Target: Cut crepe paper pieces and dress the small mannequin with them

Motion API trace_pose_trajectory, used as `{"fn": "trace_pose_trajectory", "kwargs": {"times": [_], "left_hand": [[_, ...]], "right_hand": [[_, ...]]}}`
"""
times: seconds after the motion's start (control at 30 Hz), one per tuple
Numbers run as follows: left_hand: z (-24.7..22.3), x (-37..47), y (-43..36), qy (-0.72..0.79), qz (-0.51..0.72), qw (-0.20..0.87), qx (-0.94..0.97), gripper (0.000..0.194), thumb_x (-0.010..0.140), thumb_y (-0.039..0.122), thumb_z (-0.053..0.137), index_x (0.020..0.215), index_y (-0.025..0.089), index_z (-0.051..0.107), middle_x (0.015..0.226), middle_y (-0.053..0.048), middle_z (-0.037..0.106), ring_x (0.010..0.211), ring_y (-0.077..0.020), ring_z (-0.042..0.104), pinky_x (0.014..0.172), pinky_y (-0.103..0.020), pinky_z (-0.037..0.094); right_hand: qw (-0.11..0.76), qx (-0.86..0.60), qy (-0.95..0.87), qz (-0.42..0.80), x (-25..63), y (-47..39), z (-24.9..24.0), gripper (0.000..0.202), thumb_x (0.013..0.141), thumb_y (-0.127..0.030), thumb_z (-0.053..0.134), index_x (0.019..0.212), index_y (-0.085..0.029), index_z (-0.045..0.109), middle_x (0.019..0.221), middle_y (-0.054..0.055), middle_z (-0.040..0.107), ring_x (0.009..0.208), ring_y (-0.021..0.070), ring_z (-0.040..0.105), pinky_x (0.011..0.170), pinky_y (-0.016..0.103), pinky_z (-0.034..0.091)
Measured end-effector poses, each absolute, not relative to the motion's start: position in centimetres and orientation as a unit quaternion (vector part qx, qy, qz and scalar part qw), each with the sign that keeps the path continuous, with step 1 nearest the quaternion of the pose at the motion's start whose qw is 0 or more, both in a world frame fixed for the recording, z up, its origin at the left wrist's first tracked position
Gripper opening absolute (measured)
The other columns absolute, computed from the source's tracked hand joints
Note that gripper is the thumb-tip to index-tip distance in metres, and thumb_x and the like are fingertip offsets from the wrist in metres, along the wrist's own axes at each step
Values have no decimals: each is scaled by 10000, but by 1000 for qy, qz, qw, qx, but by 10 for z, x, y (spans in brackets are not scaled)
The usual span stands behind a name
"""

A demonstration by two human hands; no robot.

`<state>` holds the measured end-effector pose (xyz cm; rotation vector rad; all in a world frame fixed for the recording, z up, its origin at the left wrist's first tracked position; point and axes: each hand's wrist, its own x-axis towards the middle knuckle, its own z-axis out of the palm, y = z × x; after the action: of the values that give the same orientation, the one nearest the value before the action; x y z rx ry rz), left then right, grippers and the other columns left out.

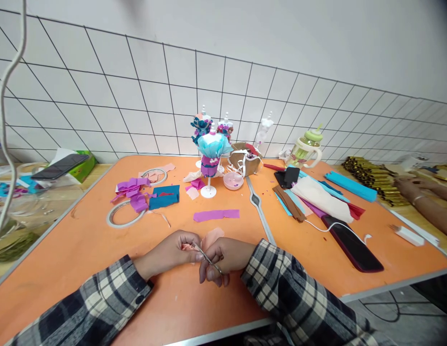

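Near the front of the table, my left hand (173, 251) pinches a piece of peach crepe paper (213, 236), part of which hides behind the fingers. My right hand (229, 259) is closed around a pair of small metal scissors (208, 258), their tips pointing up and left at the paper by my left fingers. Just beyond lies a flat purple crepe paper strip (216, 215). Farther back stands a miniature dress form (211, 161) on a white base, dressed in a light blue ruffle and purple wrap.
Tape rolls (125, 215), purple scraps (133, 190) and blue paper (164, 196) lie left. More dress forms, a paper bag (245, 158) and a pink dish (233, 181) stand behind. Right are crepe rolls (324, 199), a phone (353, 245), a bottle (306, 148) and another person's arms (425, 197).
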<state>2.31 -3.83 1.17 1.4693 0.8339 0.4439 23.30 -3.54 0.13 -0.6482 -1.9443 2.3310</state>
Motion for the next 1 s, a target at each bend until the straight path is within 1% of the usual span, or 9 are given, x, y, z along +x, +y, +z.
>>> {"fn": "trace_pose_trajectory", "kwargs": {"times": [0.27, 0.47, 0.53, 0.57, 0.63, 0.7, 0.77, 0.87, 1.0], "left_hand": [[10, 23, -39, 363, 171, 663, 632, 372, 675, 479, 743, 656, 149, 573, 577, 59, 487, 548, -90, 393, 531, -208, 306], [8, 21, -38, 365, 168, 655, 640, 343, 709, 460, 731, 715, 131, 635, 630, 23, 564, 597, -111, 469, 582, -222, 358], [10, 21, -38, 362, 184, 652, 641, 345, 728, 468, 716, 735, 130, 647, 680, 1, 600, 638, -125, 502, 616, -234, 380], [12, 21, -38, 362, 195, 648, 641, 345, 738, 470, 708, 731, 131, 644, 686, -1, 602, 645, -126, 505, 622, -235, 381], [16, 20, -39, 364, 218, 636, 644, 341, 751, 467, 698, 701, 138, 626, 655, 12, 577, 623, -115, 485, 609, -227, 368], [19, 18, -39, 370, 236, 625, 646, 332, 759, 459, 693, 684, 147, 609, 628, 25, 552, 596, -107, 467, 588, -219, 359], [23, 13, -38, 376, 247, 613, 650, 321, 766, 460, 682, 693, 155, 611, 650, 15, 574, 606, -115, 489, 585, -219, 377], [28, 1, -30, 414, 256, 559, 671, 306, 785, 479, 646, 839, 178, 665, 843, -45, 677, 725, -173, 585, 628, -249, 442], [26, -25, -10, 527, 280, 330, 731, 351, 831, 485, 564, 1022, 217, 687, 1095, -99, 692, 971, -278, 618, 798, -348, 477]], "right_hand": [[0, -225, -635, 739, 232, -36, 1, 492, 738, -542, 704, 988, -119, 688, 671, 5, 635, 502, 79, 608, 464, 149, 491], [-28, -164, -604, 780, 240, -32, 10, 693, 698, -683, 647, 1080, -104, 653, 739, 37, 663, 496, 91, 565, 470, 207, 500], [-7, -153, -614, 774, 248, -27, 11, 697, 718, -679, 630, 1099, -95, 643, 739, 51, 677, 471, 85, 526, 460, 210, 473], [38, -173, -628, 758, 251, -24, 10, 673, 737, -664, 621, 1093, -93, 644, 748, 59, 686, 474, 83, 518, 472, 212, 463], [184, -265, -671, 667, 256, -19, 6, 570, 756, -593, 640, 1060, -112, 658, 835, 76, 708, 575, 104, 576, 576, 233, 481], [261, -349, -732, 524, 257, -17, 1, 436, 734, -460, 706, 1048, -158, 679, 982, 76, 716, 802, 154, 644, 752, 273, 485], [228, -383, -799, 404, 254, -17, -2, 408, 692, -358, 752, 1071, -220, 691, 1067, 45, 712, 972, 197, 639, 854, 299, 449], [156, -417, -846, 292, 251, -19, 0, 404, 709, -367, 738, 1098, -275, 686, 1058, 15, 720, 997, 222, 636, 826, 309, 439], [143, -501, -828, 206, 254, -18, 7, 299, 775, -351, 658, 1061, -266, 691, 1042, 21, 721, 981, 231, 636, 779, 311, 434]]}}
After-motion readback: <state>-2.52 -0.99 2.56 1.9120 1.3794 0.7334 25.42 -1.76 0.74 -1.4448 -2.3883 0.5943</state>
